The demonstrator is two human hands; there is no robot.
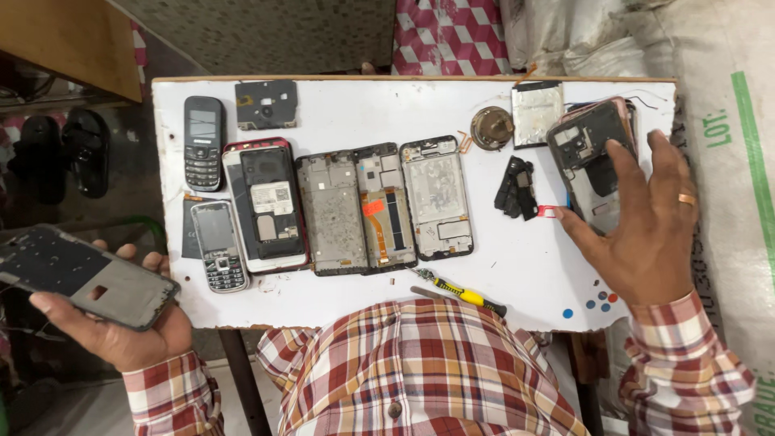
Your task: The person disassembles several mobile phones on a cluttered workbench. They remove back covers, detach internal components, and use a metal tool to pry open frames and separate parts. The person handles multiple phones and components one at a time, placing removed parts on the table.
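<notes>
Holding a dark phone frame flat in my left hand, off the table at eight o'clock. I am spreading my right hand wide over the pile of phone shells at two o'clock, maybe sorting. Next I am needing a careful pinch. Opened phones are lying across the white table

Single head view, looking almost straight down from above the person's chest, facing the far edge of the white counter, close enough that the counter fills the frame, floor showing at left
</notes>
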